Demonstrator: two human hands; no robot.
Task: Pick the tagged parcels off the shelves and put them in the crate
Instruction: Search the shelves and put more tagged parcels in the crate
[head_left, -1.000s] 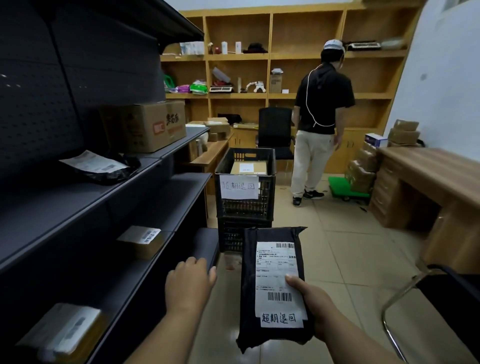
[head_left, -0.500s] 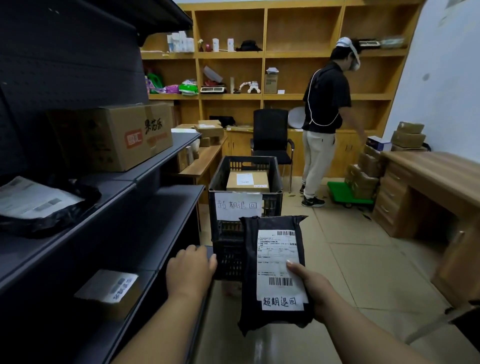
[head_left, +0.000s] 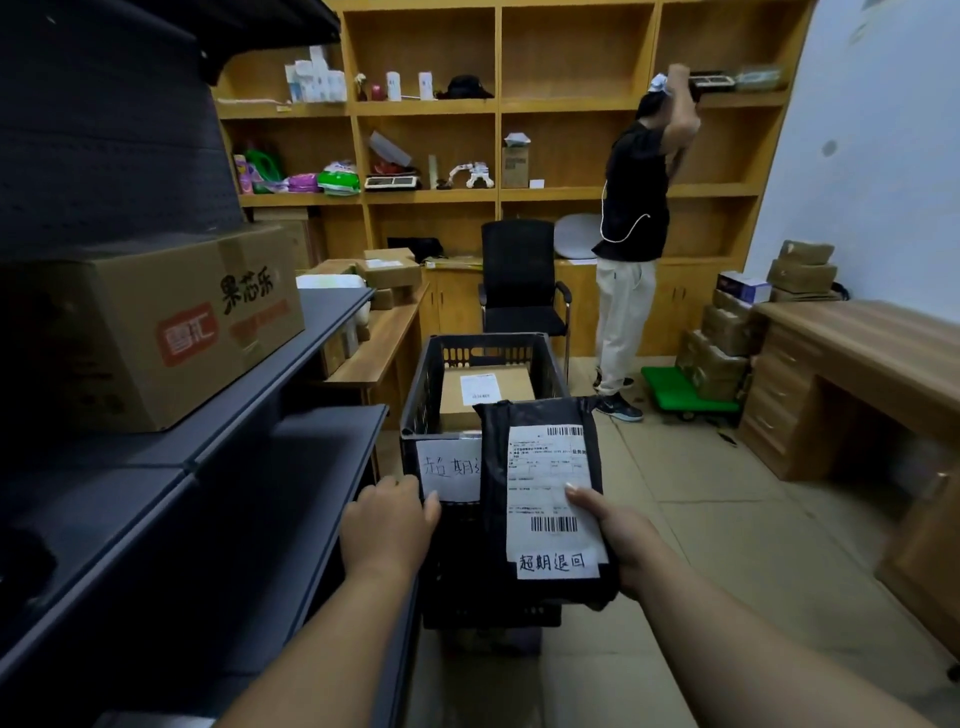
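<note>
My right hand (head_left: 618, 535) grips a black plastic parcel (head_left: 540, 504) with a white shipping label and a handwritten tag, held upright in front of the black crate (head_left: 423, 384). The crate stands on the floor ahead, with a paper sign (head_left: 449, 470) on its near wall and a brown cardboard parcel (head_left: 485, 392) inside. My left hand (head_left: 387, 525) hovers at the crate's near left corner, fingers loosely curled, holding nothing. Whether it touches the crate I cannot tell.
Dark metal shelves (head_left: 208, 447) run along the left, with a large printed carton (head_left: 156, 322) on an upper shelf. A person (head_left: 634, 249) stands by the wooden wall shelving. A black chair (head_left: 519, 280), a green trolley (head_left: 685, 389) with boxes and a wooden desk (head_left: 857, 353) lie beyond.
I have moved forward, so the crate is much closer and the parcel now overlaps its front wall. The person at the back has raised an arm to the head.
</note>
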